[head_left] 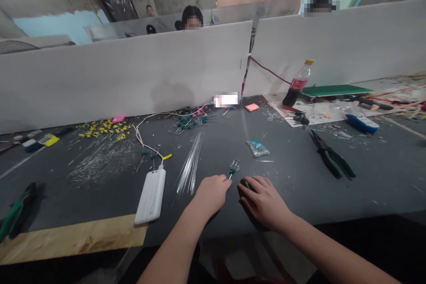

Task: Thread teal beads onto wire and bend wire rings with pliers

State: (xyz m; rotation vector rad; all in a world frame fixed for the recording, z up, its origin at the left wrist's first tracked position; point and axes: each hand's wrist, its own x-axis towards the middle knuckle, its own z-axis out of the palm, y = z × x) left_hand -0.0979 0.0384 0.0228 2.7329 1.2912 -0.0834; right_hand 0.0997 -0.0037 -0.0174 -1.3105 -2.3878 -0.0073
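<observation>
My left hand (213, 191) is closed, thumb and fingers pinching the thin stem of a small wire cage piece (234, 166) with teal at its base. The cage end points away from me, just above the dark table. To its right, my right hand (264, 199) holds nothing that I can see; its fingers are bent and a little apart, low over the table. Left of my left hand lies a bundle of straight silvery wires (191, 164). Beyond my right hand is a small clear plastic bag (257, 147) with teal bits inside.
A white power bank (150, 195) with a cable lies at left. Green-handled pliers (333, 155) rest at right, and another pair of pliers (16, 213) at far left. Yellow pieces (103, 128) and a cola bottle (297, 83) stand towards the white partition (133, 75). People sit behind it.
</observation>
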